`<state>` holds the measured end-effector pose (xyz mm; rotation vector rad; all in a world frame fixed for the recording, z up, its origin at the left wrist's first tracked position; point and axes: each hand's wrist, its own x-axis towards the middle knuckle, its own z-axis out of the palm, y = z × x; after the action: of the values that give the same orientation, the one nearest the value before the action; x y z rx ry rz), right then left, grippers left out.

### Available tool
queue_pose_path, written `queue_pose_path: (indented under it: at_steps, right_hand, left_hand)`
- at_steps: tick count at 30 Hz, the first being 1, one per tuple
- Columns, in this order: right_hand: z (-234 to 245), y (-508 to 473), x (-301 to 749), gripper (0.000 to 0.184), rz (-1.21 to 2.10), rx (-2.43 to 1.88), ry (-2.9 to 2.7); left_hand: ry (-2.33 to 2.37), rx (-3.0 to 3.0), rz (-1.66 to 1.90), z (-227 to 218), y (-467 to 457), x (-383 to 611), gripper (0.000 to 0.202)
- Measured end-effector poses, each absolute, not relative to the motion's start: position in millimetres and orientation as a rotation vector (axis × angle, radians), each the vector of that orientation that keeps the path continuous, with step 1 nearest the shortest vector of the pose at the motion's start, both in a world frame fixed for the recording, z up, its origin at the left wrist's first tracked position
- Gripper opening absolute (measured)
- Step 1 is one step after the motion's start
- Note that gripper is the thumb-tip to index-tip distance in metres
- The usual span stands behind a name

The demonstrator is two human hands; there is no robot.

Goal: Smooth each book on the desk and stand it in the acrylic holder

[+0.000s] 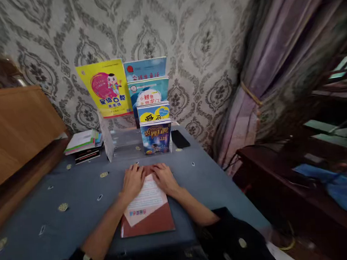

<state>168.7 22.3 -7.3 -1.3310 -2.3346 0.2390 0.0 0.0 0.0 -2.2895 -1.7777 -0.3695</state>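
A reddish-brown book (152, 223) with a white printed panel lies flat on the blue-grey tablecloth (77, 201) in front of me. My left hand (133, 181) rests flat on its far left part, fingers stretched out. My right hand (164, 178) lies flat beside it on the far right part, fingers also extended. Both hands press on the book's far end and touch each other. Just beyond them a clear stepped stand (123, 144) holds upright books: a dark blue one (156, 137) at the front, a yellow one (153, 112) and light blue ones (148, 91) behind.
A yellow book (105, 88) leans on the patterned wall. A stack of books (82, 142) lies left of the stand, a black phone (180, 138) to its right. A wooden headboard (11, 126) stands left; curtains (265, 70) and a dark cabinet (285, 177) are on the right.
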Motion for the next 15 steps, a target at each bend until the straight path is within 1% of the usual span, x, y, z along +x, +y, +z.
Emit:
queue_pose_path:
  at_steps: [7,15]
  right_hand:
    - [-8.6,21.6,170.2,0.03,0.208,-1.3,-2.321]
    - [-5.8,21.5,168.9,0.029,0.231,-1.324,-2.349]
  left_hand:
    - [-1.787,-2.287,-0.44,-4.1,0.2,0.2,0.025]
    - [-1.622,-2.408,-0.615,-12.4,5.7,-4.4,0.024]
